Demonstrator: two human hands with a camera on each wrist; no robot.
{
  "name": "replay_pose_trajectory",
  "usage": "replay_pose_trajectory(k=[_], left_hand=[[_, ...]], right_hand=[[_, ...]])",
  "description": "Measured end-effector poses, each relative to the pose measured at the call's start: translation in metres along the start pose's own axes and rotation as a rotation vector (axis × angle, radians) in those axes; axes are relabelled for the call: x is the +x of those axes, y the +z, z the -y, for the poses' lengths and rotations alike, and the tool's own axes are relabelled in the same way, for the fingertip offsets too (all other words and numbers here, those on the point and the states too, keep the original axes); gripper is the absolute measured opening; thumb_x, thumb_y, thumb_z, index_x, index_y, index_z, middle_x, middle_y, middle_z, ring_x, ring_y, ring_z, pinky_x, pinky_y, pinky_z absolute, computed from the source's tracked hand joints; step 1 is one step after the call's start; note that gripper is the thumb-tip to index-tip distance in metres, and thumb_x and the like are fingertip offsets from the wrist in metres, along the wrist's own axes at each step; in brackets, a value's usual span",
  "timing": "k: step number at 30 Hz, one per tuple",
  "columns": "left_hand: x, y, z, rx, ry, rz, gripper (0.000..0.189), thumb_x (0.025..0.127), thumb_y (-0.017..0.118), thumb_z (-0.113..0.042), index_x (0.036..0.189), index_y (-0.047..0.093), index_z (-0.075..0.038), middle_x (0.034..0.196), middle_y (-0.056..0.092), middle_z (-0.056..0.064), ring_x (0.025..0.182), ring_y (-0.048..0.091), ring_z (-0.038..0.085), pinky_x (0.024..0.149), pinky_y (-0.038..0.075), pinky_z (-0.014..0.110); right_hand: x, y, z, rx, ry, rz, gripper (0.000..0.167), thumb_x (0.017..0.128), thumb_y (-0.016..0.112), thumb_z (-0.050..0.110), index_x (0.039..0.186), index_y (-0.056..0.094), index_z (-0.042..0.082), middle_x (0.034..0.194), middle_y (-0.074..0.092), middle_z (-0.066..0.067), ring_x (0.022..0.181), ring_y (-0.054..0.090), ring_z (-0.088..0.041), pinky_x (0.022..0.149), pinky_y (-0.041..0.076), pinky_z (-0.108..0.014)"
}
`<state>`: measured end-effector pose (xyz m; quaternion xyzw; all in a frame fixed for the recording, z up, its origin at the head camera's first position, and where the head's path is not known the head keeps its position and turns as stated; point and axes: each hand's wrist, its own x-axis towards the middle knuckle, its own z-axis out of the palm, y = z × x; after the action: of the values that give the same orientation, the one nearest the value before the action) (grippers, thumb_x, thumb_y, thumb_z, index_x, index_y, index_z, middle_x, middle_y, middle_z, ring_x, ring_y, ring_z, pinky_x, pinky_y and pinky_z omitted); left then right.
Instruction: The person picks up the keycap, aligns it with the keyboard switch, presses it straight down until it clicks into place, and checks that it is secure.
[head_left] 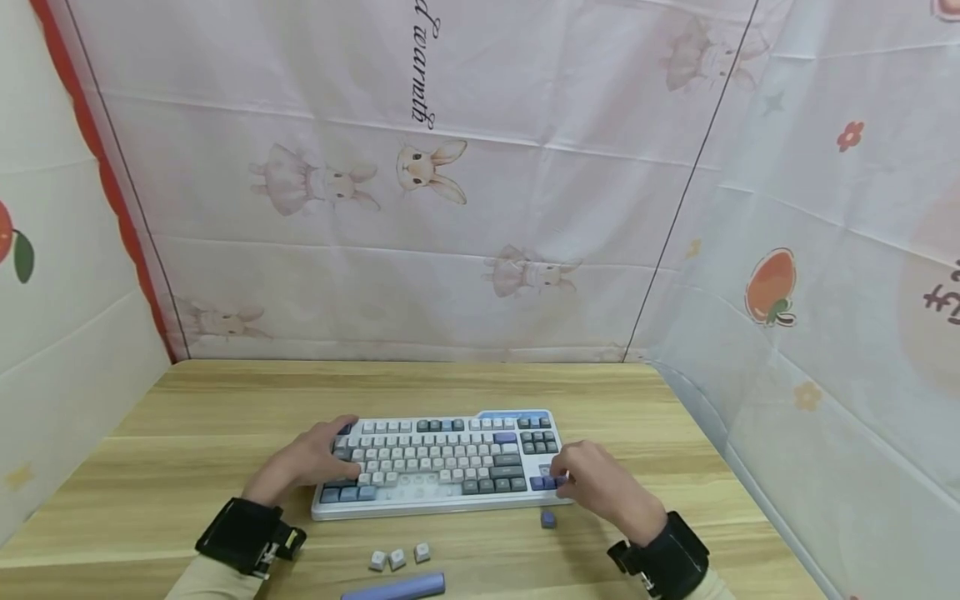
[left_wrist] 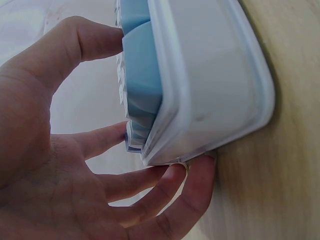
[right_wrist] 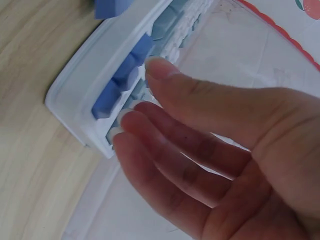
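A white keyboard (head_left: 420, 505) with grey, blue and purple keycaps lies on the table. Around its left end, my left hand (head_left: 313, 454) grips it: the thumb (left_wrist: 100, 42) rests on the blue keys, while other fingers touch the side. My right hand (head_left: 600, 479) is at the right end by the purple arrow keys (right_wrist: 125, 75), fingers bent. Its thumb hides whether anything is pinched there. Bare switch places (head_left: 417, 486) show in the lower rows. One loose purple keycap (head_left: 548, 520) lies just in front of the keyboard.
Three loose white keycaps (head_left: 397, 559) and a long purple spacebar keycap (head_left: 397, 587) lie near the front of the wooden table (head_left: 420, 385). Printed cloth (head_left: 450, 208) hangs behind and on both sides.
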<state>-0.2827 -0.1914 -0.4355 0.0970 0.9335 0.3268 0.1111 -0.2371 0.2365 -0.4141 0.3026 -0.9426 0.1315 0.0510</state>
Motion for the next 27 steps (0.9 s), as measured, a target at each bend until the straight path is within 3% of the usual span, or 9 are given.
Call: replay_pose_trajectory(k=[16, 22, 27], left_hand=[[-0.001, -0.001, 0.000, -0.013, -0.004, 0.010, 0.091, 0.086, 0.079, -0.023, 0.159, 0.031, 0.001, 0.156, 0.033, 0.039, 0.142, 0.036, 0.059, 0.109, 0.039, 0.069], [-0.001, -0.001, 0.000, -0.015, -0.005, 0.010, 0.091, 0.086, 0.079, -0.023, 0.159, 0.031, 0.000, 0.157, 0.033, 0.039, 0.142, 0.035, 0.059, 0.109, 0.038, 0.070], [-0.002, -0.001, 0.000, -0.010, -0.002, 0.009, 0.091, 0.086, 0.079, -0.024, 0.159, 0.030, 0.001, 0.157, 0.033, 0.039, 0.142, 0.035, 0.059, 0.110, 0.038, 0.070]], right_hand=[[-0.004, -0.003, 0.014, 0.038, 0.005, 0.144, 0.021, 0.073, 0.091, 0.011, 0.091, 0.082, 0.005, 0.089, 0.079, -0.006, 0.071, 0.066, -0.008, 0.062, 0.052, -0.019], [-0.002, 0.000, 0.016, 0.066, 0.024, 0.196, 0.019, 0.074, 0.090, 0.011, 0.089, 0.081, 0.004, 0.087, 0.078, -0.004, 0.066, 0.058, 0.000, 0.061, 0.050, -0.018], [-0.002, 0.002, 0.017, 0.075, 0.015, 0.212, 0.016, 0.075, 0.090, 0.010, 0.086, 0.081, 0.005, 0.083, 0.077, -0.004, 0.070, 0.061, -0.001, 0.064, 0.053, -0.019]])
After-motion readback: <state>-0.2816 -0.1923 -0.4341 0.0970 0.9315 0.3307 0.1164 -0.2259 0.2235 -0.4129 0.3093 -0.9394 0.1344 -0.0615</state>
